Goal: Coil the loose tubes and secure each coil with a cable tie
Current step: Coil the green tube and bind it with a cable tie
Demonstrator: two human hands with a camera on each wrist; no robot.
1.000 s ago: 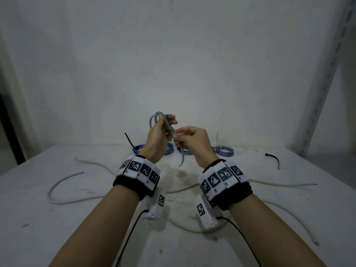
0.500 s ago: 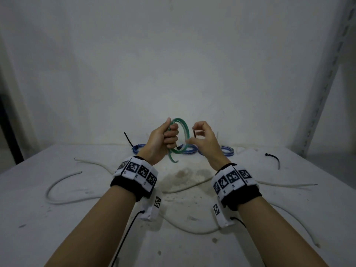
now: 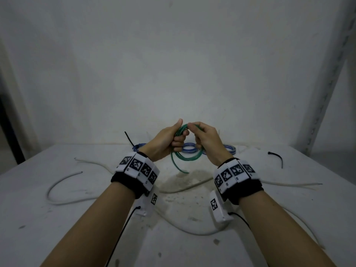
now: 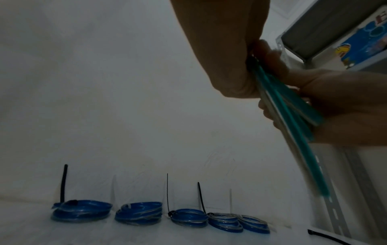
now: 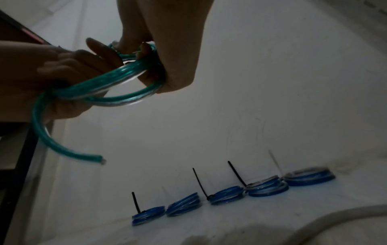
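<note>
Frame center: both hands hold tube coil [image 3: 184, 151] above table [image 3: 57, 228]. Row of tied coils [image 3: 189, 147] behind, along wall. Loose tubes [image 3: 63, 182] lower left, right; cable tie [image 3: 277, 158] right.

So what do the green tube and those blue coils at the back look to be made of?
Green tube: seemingly soft translucent plastic, glossy; light glints through it and it bends into tight loops. Blue coils: apparently similar glossy, partly clear plastic tubing, with pale streaks showing among the blue.
</note>
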